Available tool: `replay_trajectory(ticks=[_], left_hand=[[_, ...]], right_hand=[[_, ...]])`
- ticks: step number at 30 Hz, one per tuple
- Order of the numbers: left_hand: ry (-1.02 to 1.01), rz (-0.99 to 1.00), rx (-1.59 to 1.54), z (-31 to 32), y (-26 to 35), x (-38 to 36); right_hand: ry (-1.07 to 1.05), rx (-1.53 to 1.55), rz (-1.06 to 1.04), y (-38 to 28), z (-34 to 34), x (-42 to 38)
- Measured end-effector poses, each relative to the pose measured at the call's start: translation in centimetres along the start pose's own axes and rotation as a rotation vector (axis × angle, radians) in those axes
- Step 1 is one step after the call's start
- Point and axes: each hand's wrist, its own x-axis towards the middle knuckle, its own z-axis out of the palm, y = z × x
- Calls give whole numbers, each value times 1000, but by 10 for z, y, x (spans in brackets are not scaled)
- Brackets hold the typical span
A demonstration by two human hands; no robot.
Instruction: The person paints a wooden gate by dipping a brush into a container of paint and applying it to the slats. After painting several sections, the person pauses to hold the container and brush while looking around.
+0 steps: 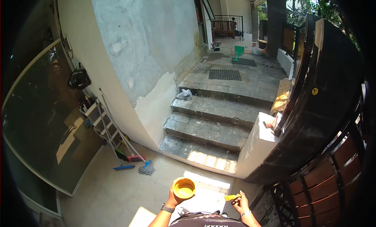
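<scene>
At the bottom of the head view, my left hand (172, 199) is wrapped round the side of a round yellow tub (184, 188). The tub's mouth faces up and its inside is yellow too. Off to the right, my right hand (241, 203) pinches a small yellow tool (231, 197), which points left toward the tub. I cannot tell what kind of tool it is. The tub and the tool are apart, both held over the pale floor in front of my body.
Tiled steps (203, 127) rise ahead beside a patchy wall (145, 47). Leaning left are a stepladder (105, 123) and a mop (147, 168). A plastic bag (184, 94) lies on the steps, mats (225, 74) and a green dustpan (238, 51) above. A dark gate (317, 188) stands right.
</scene>
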Motion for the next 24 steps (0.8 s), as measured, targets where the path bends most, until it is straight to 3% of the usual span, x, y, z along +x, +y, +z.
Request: replay_trajectory(ticks=[6, 13, 19, 24], left_hand=[[122, -42, 8, -96, -46, 2], [357, -103, 257, -209, -103, -55], [664, -300, 151, -264, -107, -131], [946, -385, 180, -298, -87, -194]], right_hand=[[-69, -75, 24, 48, 104, 32], [-223, -259, 195, 137, 236, 58], [-394, -461, 344, 232, 321, 67], [-513, -599, 666, 321, 384, 76]])
